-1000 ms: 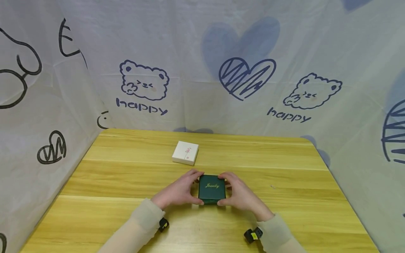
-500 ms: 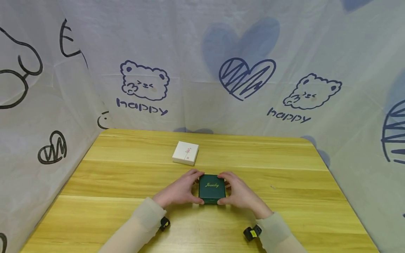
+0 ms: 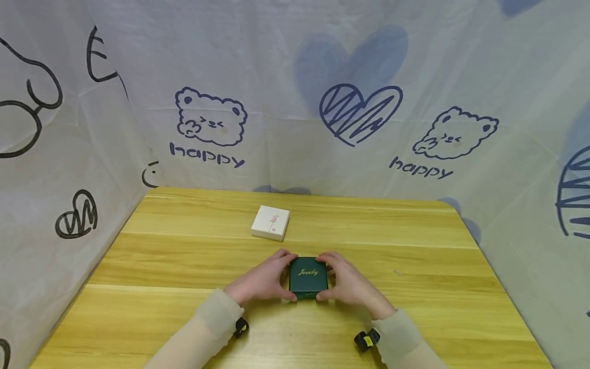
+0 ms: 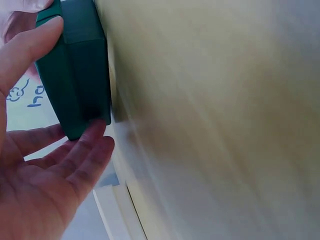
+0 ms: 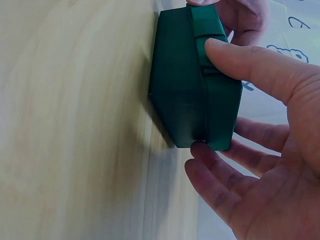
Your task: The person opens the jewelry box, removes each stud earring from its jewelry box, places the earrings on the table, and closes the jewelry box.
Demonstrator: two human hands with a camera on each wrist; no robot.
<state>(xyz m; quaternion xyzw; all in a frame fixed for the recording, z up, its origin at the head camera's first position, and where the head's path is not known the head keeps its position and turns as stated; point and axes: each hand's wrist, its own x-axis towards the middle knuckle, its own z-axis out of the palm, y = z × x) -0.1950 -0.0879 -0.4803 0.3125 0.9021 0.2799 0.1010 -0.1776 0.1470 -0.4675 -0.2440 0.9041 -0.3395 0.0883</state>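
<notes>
Below centre in the head view, the parted fingers of left hand (image 3: 264,278) and right hand (image 3: 352,283) grip the green box (image 3: 308,282) by its corners; we judge it light, stiff, smoothish, best held by its sides.

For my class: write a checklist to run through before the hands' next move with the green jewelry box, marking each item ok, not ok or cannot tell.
1. Left hand grips the green box: ok.
2. Right hand grips its other side: ok.
3. Lid closed: ok, no opening shows.
4. White box apart from both hands: ok, it lies beyond them.
5. Green box fully resting on the table: cannot tell.
6. Contents known: cannot tell, hidden inside.
</notes>
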